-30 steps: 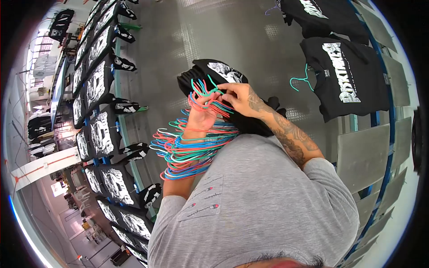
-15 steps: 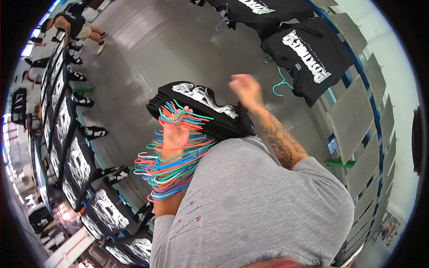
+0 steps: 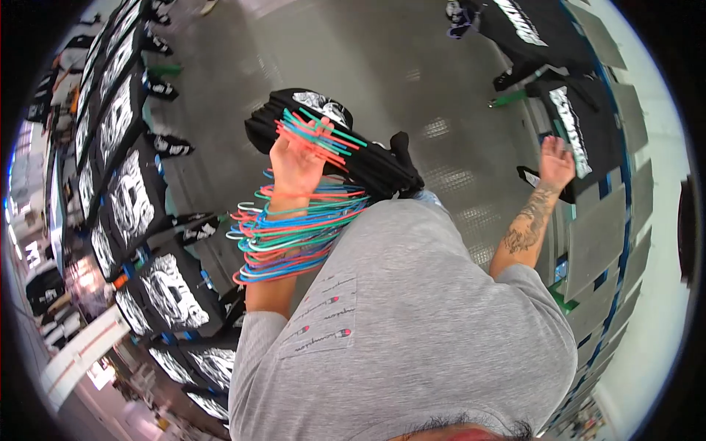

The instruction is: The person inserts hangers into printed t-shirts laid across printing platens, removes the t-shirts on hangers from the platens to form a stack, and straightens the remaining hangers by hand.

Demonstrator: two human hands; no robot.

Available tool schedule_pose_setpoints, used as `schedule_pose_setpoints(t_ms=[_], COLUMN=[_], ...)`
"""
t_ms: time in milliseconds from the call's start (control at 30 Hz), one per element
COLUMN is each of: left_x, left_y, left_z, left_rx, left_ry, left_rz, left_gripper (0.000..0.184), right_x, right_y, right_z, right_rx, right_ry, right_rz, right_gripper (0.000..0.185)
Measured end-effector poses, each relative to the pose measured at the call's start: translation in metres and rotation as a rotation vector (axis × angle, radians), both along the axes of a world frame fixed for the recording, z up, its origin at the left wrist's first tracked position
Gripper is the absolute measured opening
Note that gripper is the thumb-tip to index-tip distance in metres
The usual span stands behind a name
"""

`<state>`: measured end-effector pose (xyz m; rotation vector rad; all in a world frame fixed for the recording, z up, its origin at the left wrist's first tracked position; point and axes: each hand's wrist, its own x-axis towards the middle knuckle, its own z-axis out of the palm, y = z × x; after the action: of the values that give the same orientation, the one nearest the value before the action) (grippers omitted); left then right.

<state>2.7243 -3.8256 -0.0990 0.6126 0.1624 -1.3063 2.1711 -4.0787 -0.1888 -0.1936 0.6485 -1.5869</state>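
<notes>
My left hand (image 3: 298, 163) is closed round the tops of several coloured hangers (image 3: 323, 141), from which folded black shirts (image 3: 368, 165) with white prints hang. More empty hangers (image 3: 294, 235) in red, blue, green and white are looped over my left forearm. On the right, my right hand (image 3: 557, 163) is stretched out with its fingers apart, at the lower edge of a black printed shirt (image 3: 572, 121) lying on the right rack. Nothing shows in that hand.
Grey flat boards (image 3: 592, 235) line the right rack beside a blue rail. Another black shirt (image 3: 515, 33) lies farther up it. Along the left runs a row of boards bearing black printed shirts (image 3: 132, 195). Grey floor (image 3: 331, 51) shows between.
My right hand has moved away from the hangers to the shirt on the right rack. The green hanger at that shirt's neck no longer shows. My left hand keeps its hangers.
</notes>
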Motion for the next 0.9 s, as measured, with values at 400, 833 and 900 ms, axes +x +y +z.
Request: schedule_pose_setpoints(t_ms=[400, 833, 900], left_x=[0.06, 0.076, 0.079], left_y=[-0.006, -0.056, -0.075], left_z=[0.005, 0.021, 0.026], left_rx=[0.053, 0.009, 0.053], left_ry=[-0.067, -0.141, -0.172], left_rz=[0.211, 0.373, 0.372], left_gripper=[0.047, 0.044, 0.052], right_x=[0.218, 0.46, 0.505], right_y=[-0.031, -0.148, -0.17], right_z=[0.325, 0.228, 0.164], right_rx=[-0.749, -1.046, -1.141], right_ry=[1.385, 1.469, 1.619], right_rz=[0.914, 0.933, 0.957], right_gripper=[0.032, 0.032, 0.034])
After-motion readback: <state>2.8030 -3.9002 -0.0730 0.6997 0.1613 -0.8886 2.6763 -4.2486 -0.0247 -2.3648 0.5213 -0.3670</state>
